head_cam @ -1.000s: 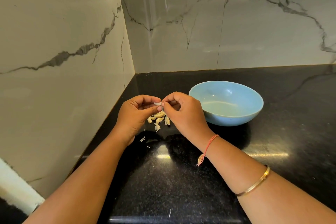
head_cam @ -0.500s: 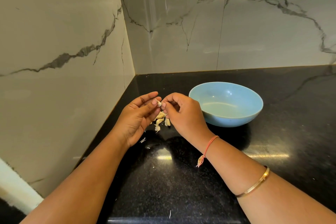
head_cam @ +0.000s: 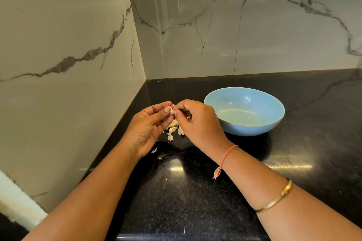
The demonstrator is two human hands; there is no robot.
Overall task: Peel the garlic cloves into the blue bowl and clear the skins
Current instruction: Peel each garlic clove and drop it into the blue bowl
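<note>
Hands meet above the black counter (head_cam: 195, 191), close to the corner of the marble walls (head_cam: 78, 25). The left hand (head_cam: 148, 129) lies palm-up with its fingers loosely stretched toward the right, and its thumb and forefinger pinch a garlic clove (head_cam: 171, 110). The right hand (head_cam: 199, 123) comes from the other side, knuckles up and fingers curled, nipping the same clove's end between thumb and forefinger tips. Beneath them a small pile of cloves (head_cam: 173, 125) lies on the counter, with a few skin scraps (head_cam: 154, 150) nearer the person. The blue bowl (head_cam: 250, 130) stands just right of the right hand, apart from it. A red thread (head_cam: 228, 154) circles the right wrist and a gold bangle (head_cam: 276, 199) the forearm.

A second ago the left hand was curled with its knuckles up. It has since rolled open so the palm shows, while the right hand has kept its pinch. The bowl and the pile have stayed put.
</note>
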